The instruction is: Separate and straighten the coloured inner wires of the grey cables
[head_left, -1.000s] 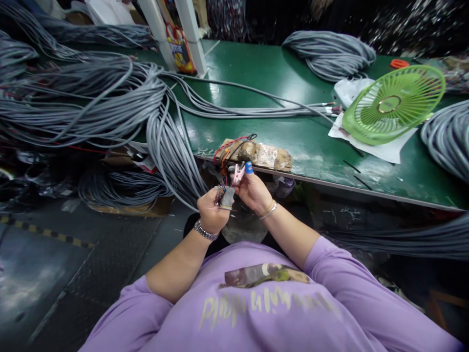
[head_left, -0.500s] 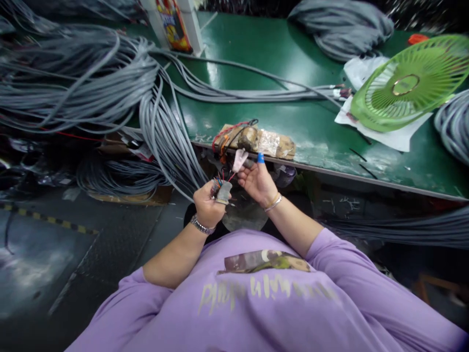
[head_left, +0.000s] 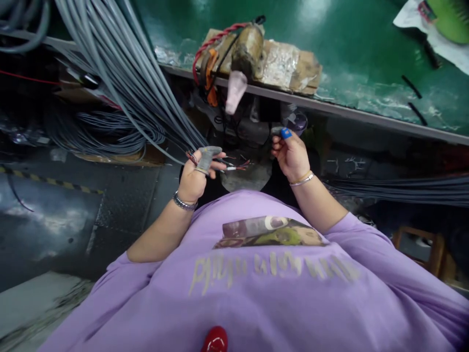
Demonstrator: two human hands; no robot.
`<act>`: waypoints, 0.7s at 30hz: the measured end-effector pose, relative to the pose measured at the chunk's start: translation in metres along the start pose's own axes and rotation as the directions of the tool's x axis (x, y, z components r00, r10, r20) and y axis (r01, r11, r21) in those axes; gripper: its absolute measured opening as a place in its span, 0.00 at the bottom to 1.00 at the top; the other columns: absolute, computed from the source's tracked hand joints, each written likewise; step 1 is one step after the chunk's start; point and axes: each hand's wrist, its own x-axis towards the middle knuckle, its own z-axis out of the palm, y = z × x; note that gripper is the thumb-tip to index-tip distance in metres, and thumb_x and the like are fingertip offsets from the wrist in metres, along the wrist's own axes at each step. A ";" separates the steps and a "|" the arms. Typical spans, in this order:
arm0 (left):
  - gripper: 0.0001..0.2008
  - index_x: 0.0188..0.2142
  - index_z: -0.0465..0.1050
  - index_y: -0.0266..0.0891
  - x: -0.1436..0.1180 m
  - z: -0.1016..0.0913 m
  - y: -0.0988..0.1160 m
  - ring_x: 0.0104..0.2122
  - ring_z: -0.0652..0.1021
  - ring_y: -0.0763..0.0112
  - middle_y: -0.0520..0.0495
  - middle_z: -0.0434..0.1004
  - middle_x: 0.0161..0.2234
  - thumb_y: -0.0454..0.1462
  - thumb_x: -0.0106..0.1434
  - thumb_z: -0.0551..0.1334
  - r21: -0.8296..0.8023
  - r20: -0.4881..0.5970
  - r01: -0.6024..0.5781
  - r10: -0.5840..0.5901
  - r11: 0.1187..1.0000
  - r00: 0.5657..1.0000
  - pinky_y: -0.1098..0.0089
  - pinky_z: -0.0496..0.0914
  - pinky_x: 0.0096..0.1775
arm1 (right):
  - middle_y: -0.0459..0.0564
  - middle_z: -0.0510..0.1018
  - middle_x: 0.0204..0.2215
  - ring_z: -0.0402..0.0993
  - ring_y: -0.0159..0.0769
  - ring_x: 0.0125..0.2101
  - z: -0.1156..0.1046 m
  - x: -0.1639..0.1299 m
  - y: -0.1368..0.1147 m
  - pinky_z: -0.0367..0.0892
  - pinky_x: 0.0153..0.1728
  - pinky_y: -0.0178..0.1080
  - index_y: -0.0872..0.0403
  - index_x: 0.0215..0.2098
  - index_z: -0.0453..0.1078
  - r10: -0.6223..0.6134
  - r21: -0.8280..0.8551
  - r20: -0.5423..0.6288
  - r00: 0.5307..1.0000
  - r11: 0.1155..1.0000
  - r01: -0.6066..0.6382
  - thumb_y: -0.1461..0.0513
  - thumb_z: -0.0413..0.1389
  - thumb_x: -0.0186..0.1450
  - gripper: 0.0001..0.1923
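So the left hand [head_left: 194,176] is loosely wrapped around a few wire ends [head_left: 238,167], with a worn grey cover [head_left: 208,157] sitting over the thumb side. Those ends poke out past the fingers toward the right: skinny strands, some reddish, some dark, one with a pale white bit on it, all kinda splayed. Right hand [head_left: 293,155] is well apart from them, fingers curled in, thumb wearing a blue wrap [head_left: 286,133] up by a little grey bit at the fingertips; can't tell if it's pinching anything.

Behind the left hand there's a fat bunch of smooth grey cables [head_left: 120,63] running down off the green table [head_left: 351,58]. Between and above the hands, a pale pink tapered piece [head_left: 236,90] hangs over the table edge, next to a grubby brown taped block [head_left: 282,63] with a twisted red cord [head_left: 216,41]. Farther right: two short black scraps [head_left: 417,113], plus part of something bright green [head_left: 452,19] on a white sheet [head_left: 408,17].
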 end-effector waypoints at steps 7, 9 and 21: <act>0.14 0.35 0.74 0.36 -0.002 -0.002 0.014 0.13 0.68 0.82 0.48 0.79 0.27 0.45 0.57 0.65 -0.119 -0.027 0.102 -0.106 0.988 0.994 0.78 0.47 0.13 | 0.41 0.72 0.24 0.64 0.22 0.21 -0.010 -0.010 0.004 0.62 0.22 0.27 0.53 0.33 0.68 -0.177 -0.180 0.064 0.982 0.966 0.185 0.49 0.59 0.61 0.16; 0.12 0.33 0.75 0.35 -0.006 -0.002 0.018 0.12 0.67 0.83 0.49 0.77 0.25 0.44 0.58 0.64 -0.132 0.014 0.111 -0.110 0.985 0.994 0.77 0.47 0.13 | 0.43 0.74 0.26 0.66 0.24 0.23 -0.004 -0.019 -0.003 0.64 0.24 0.29 0.52 0.36 0.70 -0.256 -0.307 0.184 0.949 0.902 0.303 0.49 0.56 0.63 0.15; 0.15 0.32 0.75 0.35 -0.054 0.004 0.029 0.14 0.66 0.81 0.49 0.76 0.24 0.46 0.61 0.62 0.076 0.114 -0.007 -0.002 0.997 0.994 0.76 0.58 0.18 | 0.56 0.79 0.34 0.75 0.41 0.34 0.064 -0.071 -0.008 0.63 0.32 0.36 0.57 0.38 0.72 0.425 -0.524 0.697 0.577 -0.247 0.815 0.61 0.51 0.64 0.11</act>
